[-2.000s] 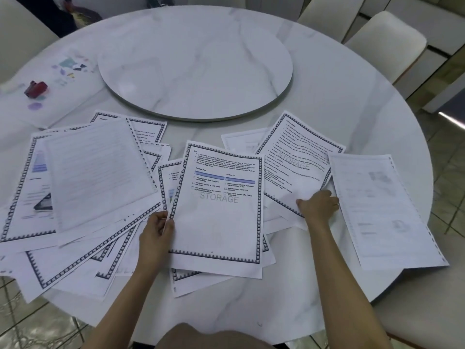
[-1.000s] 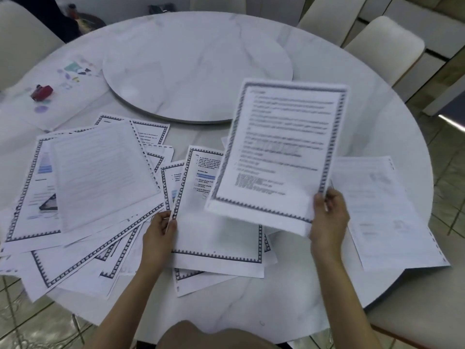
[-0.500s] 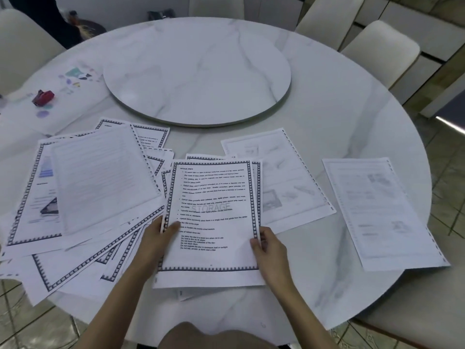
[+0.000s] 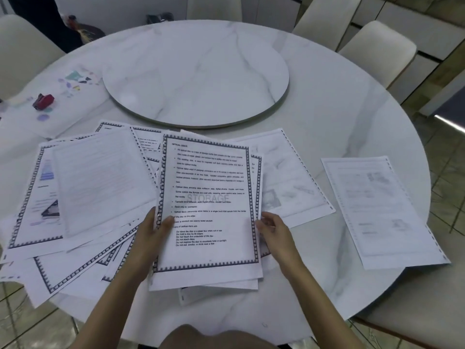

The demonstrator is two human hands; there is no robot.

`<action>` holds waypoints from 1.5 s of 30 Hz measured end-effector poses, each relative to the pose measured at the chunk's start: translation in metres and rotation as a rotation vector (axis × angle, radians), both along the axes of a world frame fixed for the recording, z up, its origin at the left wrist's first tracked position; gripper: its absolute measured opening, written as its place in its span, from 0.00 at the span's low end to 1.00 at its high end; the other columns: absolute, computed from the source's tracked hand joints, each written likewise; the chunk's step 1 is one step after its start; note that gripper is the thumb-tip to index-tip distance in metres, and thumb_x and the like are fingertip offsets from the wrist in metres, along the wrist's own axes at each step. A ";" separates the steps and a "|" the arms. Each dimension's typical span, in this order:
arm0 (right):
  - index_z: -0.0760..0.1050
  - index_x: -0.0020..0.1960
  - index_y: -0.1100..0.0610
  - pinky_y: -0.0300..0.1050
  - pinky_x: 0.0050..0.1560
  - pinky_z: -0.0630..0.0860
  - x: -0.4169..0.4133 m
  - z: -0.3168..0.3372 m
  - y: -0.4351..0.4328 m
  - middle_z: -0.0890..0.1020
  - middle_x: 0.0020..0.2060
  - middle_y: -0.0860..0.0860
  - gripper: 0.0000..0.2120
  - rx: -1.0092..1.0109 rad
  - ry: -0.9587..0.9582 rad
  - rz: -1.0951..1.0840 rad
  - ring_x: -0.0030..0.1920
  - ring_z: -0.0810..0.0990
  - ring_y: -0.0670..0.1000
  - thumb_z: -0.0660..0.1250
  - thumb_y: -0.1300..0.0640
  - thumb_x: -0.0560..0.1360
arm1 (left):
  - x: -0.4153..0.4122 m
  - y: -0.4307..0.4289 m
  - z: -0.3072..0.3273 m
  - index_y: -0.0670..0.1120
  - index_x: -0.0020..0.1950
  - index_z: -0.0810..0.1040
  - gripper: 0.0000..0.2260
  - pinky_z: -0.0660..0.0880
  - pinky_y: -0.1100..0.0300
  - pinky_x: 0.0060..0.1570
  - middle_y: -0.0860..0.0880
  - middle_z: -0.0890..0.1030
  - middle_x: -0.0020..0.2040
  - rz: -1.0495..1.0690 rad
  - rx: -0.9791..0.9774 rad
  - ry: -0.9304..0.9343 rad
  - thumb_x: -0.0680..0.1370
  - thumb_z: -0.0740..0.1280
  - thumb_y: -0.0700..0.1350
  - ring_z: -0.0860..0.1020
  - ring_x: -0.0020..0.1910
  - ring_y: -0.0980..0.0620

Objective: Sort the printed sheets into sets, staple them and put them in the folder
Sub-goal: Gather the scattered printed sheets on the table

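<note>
Paper bordered in black, the STORAGE sheet, is held just nearer than the turntable, its side edges pinched by the fingers of the left hand and right hand. Sorting is judged under way; matching pages must next be gathered from the fanned sheets at the turntable's near left

Sheet pile left, turntable behind, lone sheet right

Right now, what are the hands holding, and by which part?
The STORAGE sheets: left hand grips their left edge, right hand their right edge.
</note>
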State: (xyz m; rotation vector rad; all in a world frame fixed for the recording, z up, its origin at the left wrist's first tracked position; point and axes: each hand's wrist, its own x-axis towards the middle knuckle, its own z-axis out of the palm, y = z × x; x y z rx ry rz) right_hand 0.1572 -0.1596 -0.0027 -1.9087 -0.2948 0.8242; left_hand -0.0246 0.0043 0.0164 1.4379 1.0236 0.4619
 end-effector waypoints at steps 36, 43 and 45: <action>0.74 0.59 0.67 0.52 0.54 0.70 0.122 -0.024 -0.130 0.75 0.57 0.65 0.19 -0.571 -0.737 -0.163 0.59 0.71 0.63 0.67 0.55 0.74 | 0.023 -0.024 -0.029 0.43 0.65 0.73 0.15 0.72 0.54 0.56 0.45 0.78 0.58 -0.036 -0.126 0.177 0.79 0.62 0.44 0.77 0.56 0.46; 0.77 0.47 0.67 0.48 0.36 0.70 0.113 -0.029 -0.124 0.79 0.40 0.63 0.09 -0.587 -0.955 -0.156 0.42 0.76 0.63 0.60 0.65 0.73 | 0.023 -0.022 -0.031 0.44 0.63 0.74 0.14 0.72 0.50 0.59 0.44 0.79 0.59 -0.033 -0.146 0.191 0.78 0.63 0.45 0.77 0.57 0.44; 0.77 0.46 0.68 0.48 0.34 0.70 0.108 -0.017 -0.120 0.79 0.37 0.65 0.14 -0.551 -0.985 -0.173 0.36 0.77 0.63 0.56 0.61 0.71 | 0.023 -0.023 -0.031 0.44 0.64 0.73 0.14 0.73 0.50 0.59 0.44 0.79 0.60 -0.026 -0.153 0.196 0.78 0.63 0.45 0.77 0.57 0.44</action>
